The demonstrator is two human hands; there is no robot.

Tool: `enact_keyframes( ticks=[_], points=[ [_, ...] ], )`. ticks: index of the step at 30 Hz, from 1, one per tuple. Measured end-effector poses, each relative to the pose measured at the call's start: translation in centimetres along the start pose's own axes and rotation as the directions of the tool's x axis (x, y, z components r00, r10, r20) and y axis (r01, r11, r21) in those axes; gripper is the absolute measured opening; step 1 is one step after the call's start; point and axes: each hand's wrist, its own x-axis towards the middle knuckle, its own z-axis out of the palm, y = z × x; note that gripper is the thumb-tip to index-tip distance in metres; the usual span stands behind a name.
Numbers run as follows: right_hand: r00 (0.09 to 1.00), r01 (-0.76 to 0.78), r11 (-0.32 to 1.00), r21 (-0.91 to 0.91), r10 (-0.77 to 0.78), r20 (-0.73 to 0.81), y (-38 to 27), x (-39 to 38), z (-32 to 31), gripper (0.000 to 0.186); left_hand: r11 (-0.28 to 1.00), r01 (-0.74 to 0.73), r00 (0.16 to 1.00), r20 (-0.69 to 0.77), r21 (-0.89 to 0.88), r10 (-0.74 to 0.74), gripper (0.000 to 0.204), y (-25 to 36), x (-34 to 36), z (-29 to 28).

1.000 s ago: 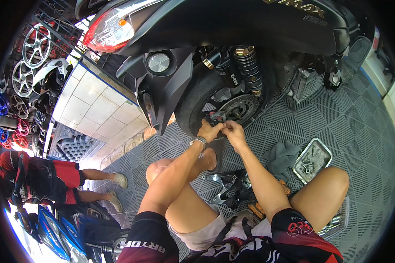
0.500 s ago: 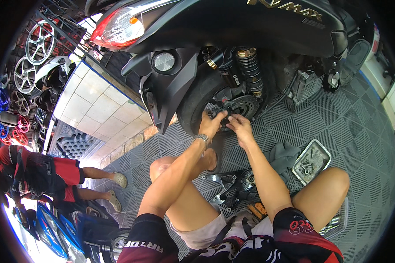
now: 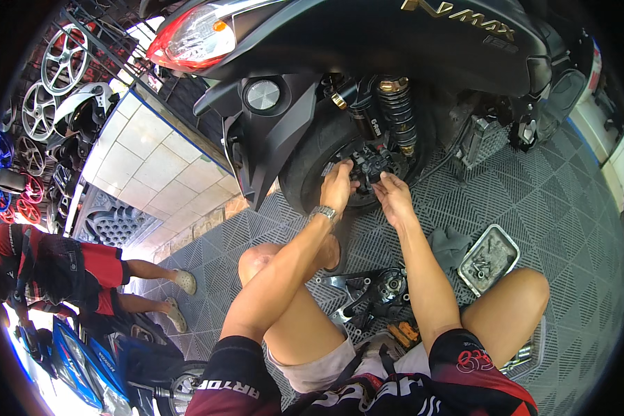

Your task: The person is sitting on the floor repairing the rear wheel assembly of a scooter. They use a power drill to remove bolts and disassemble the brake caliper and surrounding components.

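A black brake caliper (image 3: 371,162) is between my two hands, in front of the brake disc at the scooter's rear wheel (image 3: 305,166). My left hand (image 3: 338,186), with a watch at the wrist, grips the caliper's left side with bent fingers. On the lower right side, my right hand (image 3: 394,197) pinches it between thumb and fingers. The caliper hides much of the disc. Above it stands a black shock absorber (image 3: 398,118) with a coil spring and gold fittings. Whether the caliper touches the disc cannot be made out.
On the grey floor tiles lie a metal bracket assembly (image 3: 353,295), a dark cloth (image 3: 451,247) and a metal tray (image 3: 512,248) of bolts. An orange-and-black object (image 3: 403,334) lies between my legs. A person in red shorts (image 3: 107,270) stands left beside a blue motorbike (image 3: 83,364).
The caliper has turned and now shows more of its body in front of the disc. My right hand has shifted slightly right and down, its fingers more open to view.
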Motion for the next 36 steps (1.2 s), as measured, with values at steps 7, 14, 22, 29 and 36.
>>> enact_keyframes(
  ticks=[7, 14, 22, 29, 36],
  points=[
    [1.000, -0.029, 1.000, -0.003, 0.029, -0.007, -0.5, 1.1, -1.5, 0.021, 0.998, -0.043, 0.999, 0.028, 0.038, 0.042, 0.051, 0.6, 0.2, 0.3],
    [0.998, -0.063, 0.997, -0.054, 0.062, -0.008, -1.0, 0.8, -1.3, 0.023, 0.946, -0.108, 0.993, 0.074, 0.305, 0.089, 0.048, 0.6, 1.3, -1.9],
    [0.997, -0.060, 0.995, -0.074, 0.056, -0.056, -1.3, 0.4, -0.7, 0.020, 0.811, -0.189, 0.976, 0.013, 0.554, 0.218, 0.044, 1.5, 1.1, -3.7],
    [0.996, -0.060, 0.988, -0.140, 0.050, -0.077, -1.5, 0.5, -1.6, 0.031, 0.711, -0.271, 0.950, 0.062, 0.649, 0.306, 0.042, 4.0, -1.1, -4.0],
    [0.997, -0.054, 0.973, -0.223, 0.041, -0.066, -1.9, -0.2, -1.4, 0.041, 0.701, -0.307, 0.930, 0.046, 0.643, 0.365, 0.042, 4.3, -1.2, -5.2]
  ],
)
